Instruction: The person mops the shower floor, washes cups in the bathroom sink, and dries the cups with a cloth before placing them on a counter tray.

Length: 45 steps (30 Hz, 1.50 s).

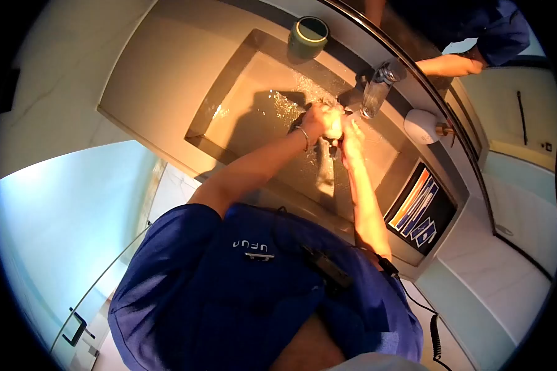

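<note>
Both my hands are together over the basin [229, 117], close to the faucet [377, 89], with water splashing around them. My left hand [319, 120], with a bracelet at its wrist, is curled closed. My right hand [351, 139] presses against it from the right, its fingers closed. Glare and the hands themselves hide what is between them, so I cannot make out what they hold. A pale strip lies below the hands against the basin floor; whether it is an object or light is unclear.
A green round container [308, 38] stands on the far basin rim. A white soap dispenser [422, 127] is right of the faucet, below the mirror [513, 117]. A black printed sign [418, 210] lies on the counter at right. A glass door handle [75, 329] shows at lower left.
</note>
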Motion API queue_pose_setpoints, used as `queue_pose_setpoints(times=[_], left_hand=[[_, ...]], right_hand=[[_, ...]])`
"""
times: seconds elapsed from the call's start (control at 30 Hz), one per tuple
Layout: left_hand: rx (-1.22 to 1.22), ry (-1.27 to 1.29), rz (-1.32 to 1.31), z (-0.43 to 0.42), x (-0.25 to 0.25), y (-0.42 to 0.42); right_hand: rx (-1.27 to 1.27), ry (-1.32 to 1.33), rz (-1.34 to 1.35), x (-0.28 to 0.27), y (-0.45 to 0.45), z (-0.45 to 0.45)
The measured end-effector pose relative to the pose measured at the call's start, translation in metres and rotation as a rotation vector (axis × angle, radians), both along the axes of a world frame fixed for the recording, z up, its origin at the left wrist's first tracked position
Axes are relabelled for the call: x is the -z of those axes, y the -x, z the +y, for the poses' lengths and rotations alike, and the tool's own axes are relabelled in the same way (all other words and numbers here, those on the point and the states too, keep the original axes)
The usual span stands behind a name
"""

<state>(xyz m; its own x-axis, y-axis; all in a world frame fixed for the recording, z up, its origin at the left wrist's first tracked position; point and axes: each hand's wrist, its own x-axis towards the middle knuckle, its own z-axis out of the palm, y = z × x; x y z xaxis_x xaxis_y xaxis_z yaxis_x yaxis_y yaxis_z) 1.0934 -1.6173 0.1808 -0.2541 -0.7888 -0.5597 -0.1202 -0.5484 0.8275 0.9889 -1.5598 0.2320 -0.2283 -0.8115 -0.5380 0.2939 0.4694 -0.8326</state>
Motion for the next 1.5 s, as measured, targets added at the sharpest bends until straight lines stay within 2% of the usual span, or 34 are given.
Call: queue_pose_setpoints(times=[0.03,0.07,0.1,0.13,0.2,0.23,0.3,0.33,0.37,0.43,0.47,0.5,0.57,0.6,0.7,0.73,0.77,0.8,0.83,0.87,0.9,0.97,1.0,1.03,1.1,1.17,1.2,1.23,1.3,1.33,1.37,1.4,1.47,1.5], left_hand=[[0.009,0.353,-0.106,0.013,-0.008,-0.002],[-0.022,0.7,-0.276,0.027,-0.018,-0.005],[-0.024,0.7,-0.275,0.026,-0.018,-0.006],[-0.007,0.749,-0.32,0.024,-0.017,-0.008],[0.005,0.794,-0.367,0.013,-0.015,-0.011],[0.089,0.287,-0.162,-0.002,-0.015,-0.014],[0.241,-0.729,0.257,-0.02,-0.019,-0.02],[0.297,-0.673,0.27,-0.016,-0.025,-0.024],[0.357,-0.626,0.16,-0.016,-0.034,-0.027],[0.109,-0.423,0.145,0.002,-0.05,-0.025],[0.041,-0.167,0.187,0.007,-0.022,-0.016],[-0.023,0.089,0.226,0.014,0.015,-0.008],[0.095,0.578,-0.009,0.025,0.0,-0.016],[0.102,0.831,-0.249,0.036,-0.016,-0.02],[0.058,1.162,-0.448,0.034,-0.02,-0.032],[0.123,0.948,-0.221,0.033,-0.01,-0.034],[0.199,0.265,0.166,0.023,-0.02,-0.037],[0.047,-0.434,0.318,0.012,-0.032,-0.04],[0.129,-0.643,0.349,0.006,-0.032,-0.043],[0.153,-0.709,0.465,0.005,-0.016,-0.039],[0.177,-0.768,0.585,0.002,0.0,-0.034],[0.2,-0.799,0.481,0.005,-0.012,-0.037],[0.197,-0.445,0.269,0.011,-0.025,-0.035],[0.199,-0.28,0.241,0.011,-0.014,-0.033],[0.185,0.054,0.14,0.012,0.007,-0.03],[0.277,0.605,-0.605,0.024,-0.052,-0.038],[0.25,0.932,-0.569,0.022,-0.037,-0.041],[0.239,0.931,-0.582,0.018,-0.05,-0.048],[0.227,1.056,-0.639,0.01,-0.095,-0.068],[0.287,1.027,-0.762,0.003,-0.099,-0.079],[0.256,1.065,-0.772,-0.007,-0.106,-0.095],[0.227,1.1,-0.78,-0.016,-0.115,-0.111],[0.095,1.14,-0.87,-0.033,-0.147,-0.138],[0.086,1.075,-0.901,-0.043,-0.149,-0.155]], right_hand=[[0.012,-0.035,-0.207,0.012,0.012,0.0],[0.163,-0.146,-0.352,0.016,0.01,-0.009],[0.315,-0.257,-0.497,0.018,0.009,-0.016],[0.313,-0.256,-0.496,0.019,0.011,-0.014],[0.035,-0.218,-0.446,0.02,0.018,-0.003],[0.033,-0.222,-0.445,0.014,0.014,0.001],[-0.776,0.038,0.66,-0.004,0.002,0.01],[-0.745,0.249,0.875,-0.002,0.003,0.019],[-0.737,0.26,0.882,0.007,0.006,0.015],[-0.531,0.211,0.634,0.021,0.014,0.023],[-0.383,-0.152,0.254,0.015,0.017,0.012],[-0.38,-0.154,0.25,0.013,0.014,0.011],[-0.049,-0.244,-0.199,0.01,0.009,0.006],[0.023,-0.32,-0.465,0.048,0.023,0.004],[-0.061,-0.274,-0.414,0.044,0.013,0.005],[-0.154,-0.303,-0.271,-0.011,-0.003,0.0],[-0.158,-0.304,-0.273,-0.023,-0.002,-0.006],[-0.511,-0.183,-0.099,-0.029,0.0,-0.008],[-0.855,-0.052,0.083,-0.037,0.001,-0.007],[-0.988,-0.002,0.277,-0.049,0.001,-0.012],[-0.991,0.007,0.289,-0.04,0.007,-0.018],[-1.052,0.044,0.268,-0.03,0.01,-0.02],[-1.006,-0.206,0.227,-0.039,0.012,-0.026],[-1.017,-0.198,0.232,-0.035,0.013,-0.022],[-0.453,-0.198,-0.596,-0.011,0.014,0.0],[-0.47,-0.161,-0.656,0.014,0.017,0.013],[-0.45,-0.108,-0.66,0.03,0.018,0.018],[-0.426,-0.053,-0.662,0.037,0.018,0.02],[-0.429,-0.094,-0.586,0.025,0.017,0.021],[-0.386,-0.156,-0.328,0.006,0.013,0.02],[-0.333,-0.214,-0.071,-0.005,0.011,0.021],[-0.332,-0.179,0.131,0.011,0.024,0.024],[-0.306,-0.109,0.256,-0.015,0.039,0.024],[-0.289,-0.065,0.324,-0.022,0.048,0.024]])
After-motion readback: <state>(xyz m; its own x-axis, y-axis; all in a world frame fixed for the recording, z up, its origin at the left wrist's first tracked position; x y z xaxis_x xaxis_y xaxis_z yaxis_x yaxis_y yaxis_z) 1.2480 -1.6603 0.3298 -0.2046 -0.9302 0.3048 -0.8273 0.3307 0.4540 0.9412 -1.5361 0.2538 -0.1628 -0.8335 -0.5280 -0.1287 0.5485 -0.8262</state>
